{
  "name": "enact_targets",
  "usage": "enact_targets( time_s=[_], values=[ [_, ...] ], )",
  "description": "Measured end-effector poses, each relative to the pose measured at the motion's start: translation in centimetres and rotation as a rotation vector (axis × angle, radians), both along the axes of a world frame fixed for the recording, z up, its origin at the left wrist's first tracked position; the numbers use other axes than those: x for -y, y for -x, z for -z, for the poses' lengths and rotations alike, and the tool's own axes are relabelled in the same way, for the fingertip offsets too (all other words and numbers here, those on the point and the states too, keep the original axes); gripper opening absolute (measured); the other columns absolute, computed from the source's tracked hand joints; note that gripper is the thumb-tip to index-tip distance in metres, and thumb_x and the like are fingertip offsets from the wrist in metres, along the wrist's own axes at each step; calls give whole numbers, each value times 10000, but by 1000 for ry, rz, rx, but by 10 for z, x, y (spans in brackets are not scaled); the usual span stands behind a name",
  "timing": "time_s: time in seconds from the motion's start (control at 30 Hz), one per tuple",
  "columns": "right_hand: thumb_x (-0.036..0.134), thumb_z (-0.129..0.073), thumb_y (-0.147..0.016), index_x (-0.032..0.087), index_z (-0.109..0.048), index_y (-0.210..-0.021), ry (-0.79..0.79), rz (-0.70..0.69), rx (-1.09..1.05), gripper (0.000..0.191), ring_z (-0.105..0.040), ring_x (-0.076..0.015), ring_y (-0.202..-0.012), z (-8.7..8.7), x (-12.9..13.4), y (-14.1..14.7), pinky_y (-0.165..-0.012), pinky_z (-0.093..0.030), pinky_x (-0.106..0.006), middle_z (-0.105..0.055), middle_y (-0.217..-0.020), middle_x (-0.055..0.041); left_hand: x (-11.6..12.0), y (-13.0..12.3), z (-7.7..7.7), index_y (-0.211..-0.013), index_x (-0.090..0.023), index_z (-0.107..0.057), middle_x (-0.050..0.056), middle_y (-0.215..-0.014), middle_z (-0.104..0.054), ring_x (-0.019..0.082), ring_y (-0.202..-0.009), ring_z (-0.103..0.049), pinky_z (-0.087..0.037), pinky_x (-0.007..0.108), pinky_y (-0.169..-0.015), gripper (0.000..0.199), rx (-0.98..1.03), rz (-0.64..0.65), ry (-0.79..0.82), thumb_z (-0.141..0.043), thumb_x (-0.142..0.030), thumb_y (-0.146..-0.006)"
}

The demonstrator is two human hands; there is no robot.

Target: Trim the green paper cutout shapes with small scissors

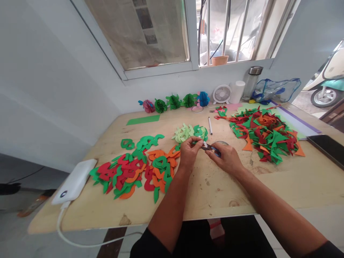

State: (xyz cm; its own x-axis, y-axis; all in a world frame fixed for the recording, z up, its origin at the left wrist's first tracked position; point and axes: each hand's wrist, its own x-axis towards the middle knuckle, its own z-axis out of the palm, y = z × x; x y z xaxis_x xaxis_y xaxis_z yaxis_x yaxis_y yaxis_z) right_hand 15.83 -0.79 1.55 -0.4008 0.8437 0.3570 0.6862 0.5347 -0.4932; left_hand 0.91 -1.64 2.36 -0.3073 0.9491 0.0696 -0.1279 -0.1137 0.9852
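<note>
My left hand (190, 149) is closed in a pinch over the middle of the table. Its fingertips meet the near end of a small slim object (206, 146), dark with white patches, and a sliver of green shows by them. My right hand (225, 154) is closed around the other end of that object, where a blue part shows. Just beyond my hands lie a pale green pile of cut pieces (183, 133) and a darker green pile (200, 132). A ring-shaped clear item behind my right hand is mostly hidden.
Cut red, green and orange shapes (125, 173) are heaped at left, scraps (268, 132) at right. A white pen (210, 126), small fan (222, 94), bottle (251, 84) and paper ornaments (174, 101) stand or lie farther back. A power bank (76, 181) and phone (329, 147) lie near the edges.
</note>
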Motion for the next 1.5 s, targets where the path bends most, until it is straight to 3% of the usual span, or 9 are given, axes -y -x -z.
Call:
enact_targets(
  time_s=[0.3,0.53,0.73,1.03,1.5],
  values=[
    [460,-472,-843,183,-635,-895,8,6,21,325,-497,-139,-552,0,-1,0,-537,-292,-237,-592,-621,-14,-1,0,2,-665,-160,-615,-15,-594,-625,110,-571,-588,-475,225,-613,102,-46,-35,-47,-664,-249,-659],
    [462,-471,-845,198,-645,-935,6,-1,48,330,-520,-148,-581,0,-1,0,-547,-293,-238,-617,-654,-24,-2,0,1,-752,-156,-616,-5,-638,-638,111,-585,-592,-479,240,-628,181,82,-54,-25,-662,-306,-662],
    [459,-473,-844,201,-643,-909,-1,-18,82,315,-518,-149,-579,1,-1,0,-544,-284,-240,-619,-653,-25,-2,0,-2,-784,-156,-612,2,-666,-647,125,-622,-612,-489,258,-652,226,125,3,13,-690,-275,-609],
    [471,-465,-844,198,-616,-844,7,-13,114,312,-512,-143,-571,1,0,1,-534,-262,-241,-600,-637,-18,-3,2,3,-794,-165,-606,9,-691,-663,144,-660,-639,-496,266,-664,208,40,15,22,-661,-201,-596],
    [479,-454,-847,199,-615,-845,30,-11,144,323,-522,-143,-580,1,-1,1,-530,-247,-249,-606,-652,-15,0,1,-1,-786,-158,-612,4,-671,-661,130,-609,-628,-503,252,-626,186,-11,35,7,-645,-169,-603]
  ],
)
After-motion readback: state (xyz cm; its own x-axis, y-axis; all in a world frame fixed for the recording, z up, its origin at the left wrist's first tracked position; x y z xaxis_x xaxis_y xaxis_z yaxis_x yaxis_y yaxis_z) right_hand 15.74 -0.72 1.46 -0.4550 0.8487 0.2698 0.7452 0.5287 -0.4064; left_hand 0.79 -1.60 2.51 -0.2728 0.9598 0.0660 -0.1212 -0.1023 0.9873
